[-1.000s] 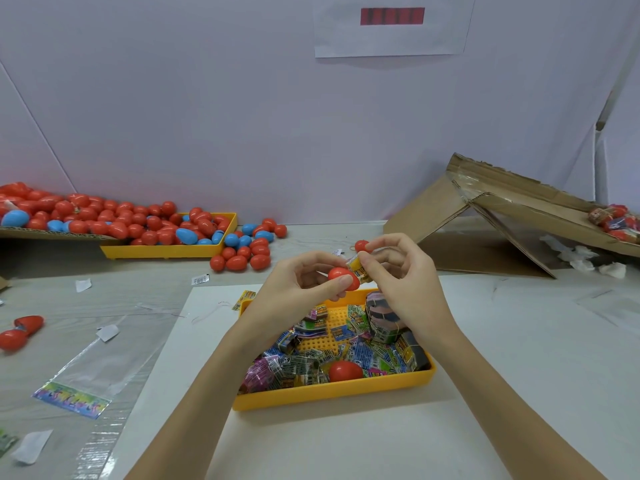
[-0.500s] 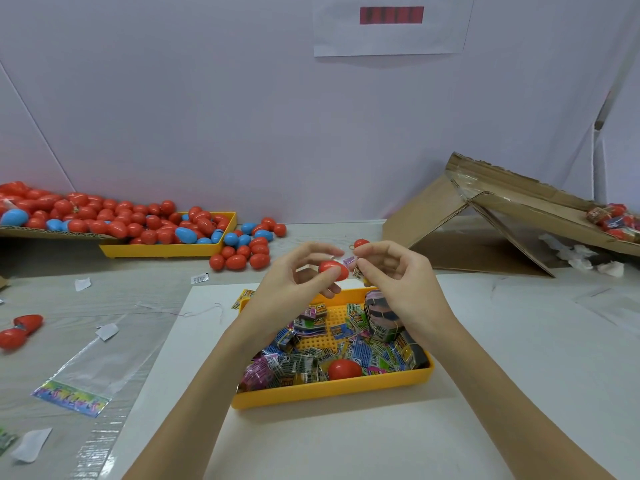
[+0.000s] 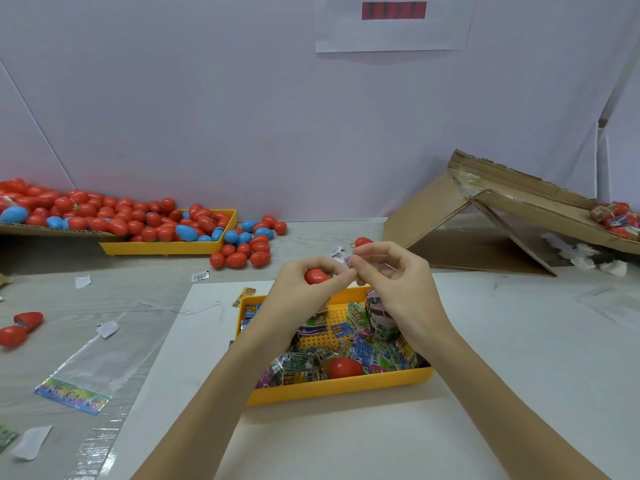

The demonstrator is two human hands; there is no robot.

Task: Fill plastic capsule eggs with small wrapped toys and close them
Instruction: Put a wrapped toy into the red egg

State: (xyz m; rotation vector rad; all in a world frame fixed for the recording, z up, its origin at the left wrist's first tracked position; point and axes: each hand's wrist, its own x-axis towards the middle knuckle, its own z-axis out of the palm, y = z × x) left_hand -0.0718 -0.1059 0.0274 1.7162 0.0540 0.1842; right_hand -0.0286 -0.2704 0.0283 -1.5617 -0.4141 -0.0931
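The left hand (image 3: 304,289) is curling its fingers around a red capsule egg (image 3: 316,276), holding it above the far edge of the near yellow tray (image 3: 332,388), which is sitting on a white sheet (image 3: 346,441) at the middle of the desk (image 3: 554,341). The right hand (image 3: 398,282) is pinching a small wrapped toy (image 3: 353,268) between thumb and fingertips, just beside the egg and touching the left fingertips; how much of the toy is inside the egg cannot be told. The near tray is holding a heap of wrapped toys (image 3: 367,351) and another red egg (image 3: 345,368) by its near wall. Toward the far left edge of the desk, a second yellow tray (image 3: 162,247) is overflowing with red and blue eggs (image 3: 145,223), with more lying loose beside it. An open red egg (image 3: 20,325) is lying at the left edge, a clear plastic bag (image 3: 90,368) near it. Folded cardboard (image 3: 485,233) is leaning at the far right corner.
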